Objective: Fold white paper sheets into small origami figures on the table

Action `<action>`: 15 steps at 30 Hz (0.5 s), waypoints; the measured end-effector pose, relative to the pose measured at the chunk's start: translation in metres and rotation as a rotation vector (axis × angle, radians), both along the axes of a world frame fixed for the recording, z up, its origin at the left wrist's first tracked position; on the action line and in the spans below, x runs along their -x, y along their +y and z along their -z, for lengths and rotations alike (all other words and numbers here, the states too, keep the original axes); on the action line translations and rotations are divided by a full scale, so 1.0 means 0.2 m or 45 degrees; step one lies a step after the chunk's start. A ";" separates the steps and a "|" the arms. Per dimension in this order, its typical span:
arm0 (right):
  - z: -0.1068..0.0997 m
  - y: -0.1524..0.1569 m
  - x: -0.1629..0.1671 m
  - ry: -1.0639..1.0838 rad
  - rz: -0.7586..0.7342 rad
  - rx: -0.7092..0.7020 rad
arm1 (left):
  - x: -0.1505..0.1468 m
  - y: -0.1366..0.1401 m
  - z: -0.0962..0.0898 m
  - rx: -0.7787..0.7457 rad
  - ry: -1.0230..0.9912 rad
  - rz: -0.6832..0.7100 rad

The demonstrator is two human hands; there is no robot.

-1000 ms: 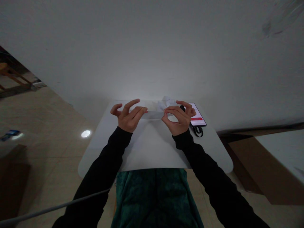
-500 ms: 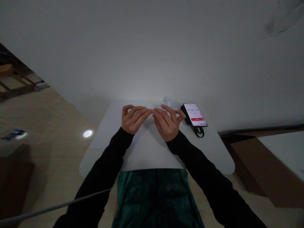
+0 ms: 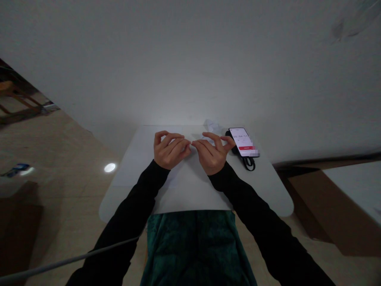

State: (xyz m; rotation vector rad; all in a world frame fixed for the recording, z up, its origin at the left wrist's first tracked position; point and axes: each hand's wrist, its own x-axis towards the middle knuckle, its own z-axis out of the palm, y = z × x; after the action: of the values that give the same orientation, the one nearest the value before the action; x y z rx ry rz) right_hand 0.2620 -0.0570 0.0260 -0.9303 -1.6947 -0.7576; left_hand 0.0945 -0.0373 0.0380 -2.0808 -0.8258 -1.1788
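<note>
Over the middle of a white table (image 3: 196, 198), my left hand (image 3: 169, 151) and my right hand (image 3: 212, 154) meet almost fingertip to fingertip. The thumb and fingertips of my left hand are pinched together; whatever lies between them is too small to make out. My right hand also pinches with its fingertips near the left ones, its outer fingers lifted and spread. A pale sheet of paper (image 3: 127, 169) lies flat on the table under and left of my left hand. Behind my right hand sits a crumpled clear-white wrapper or paper (image 3: 212, 126).
A phone (image 3: 242, 141) showing a running timer rests on a black object with a looped strap (image 3: 249, 163) at the table's right. A wall (image 3: 190, 71) rises behind the table. A cardboard box (image 3: 336, 214) stands at right, and a grey cable (image 3: 71, 260) crosses the lower left.
My left fingertips have curled in from a straighter pose, and the thumb now shows in a pinch. Both hands stay close together over the table.
</note>
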 end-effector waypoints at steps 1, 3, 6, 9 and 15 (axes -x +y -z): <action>0.00 0.01 0.00 0.013 -0.002 -0.029 | 0.00 0.00 -0.01 0.001 -0.008 -0.014; 0.00 0.02 -0.02 0.031 0.023 -0.072 | 0.02 0.00 -0.02 0.000 -0.019 -0.021; 0.00 0.03 -0.04 0.036 0.118 -0.053 | 0.04 0.01 -0.03 -0.018 -0.032 -0.002; -0.01 0.04 -0.06 0.071 0.181 0.002 | 0.07 0.03 -0.04 -0.028 -0.045 -0.043; -0.04 0.06 -0.11 0.132 0.184 -0.024 | 0.12 0.08 -0.02 -0.001 -0.091 -0.118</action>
State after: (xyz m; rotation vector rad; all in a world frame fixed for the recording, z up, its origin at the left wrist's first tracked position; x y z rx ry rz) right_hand 0.2846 -0.0447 0.0330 -1.0691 -1.5401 -0.8054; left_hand 0.0704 -0.0218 0.0423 -1.9878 -0.9440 -1.2088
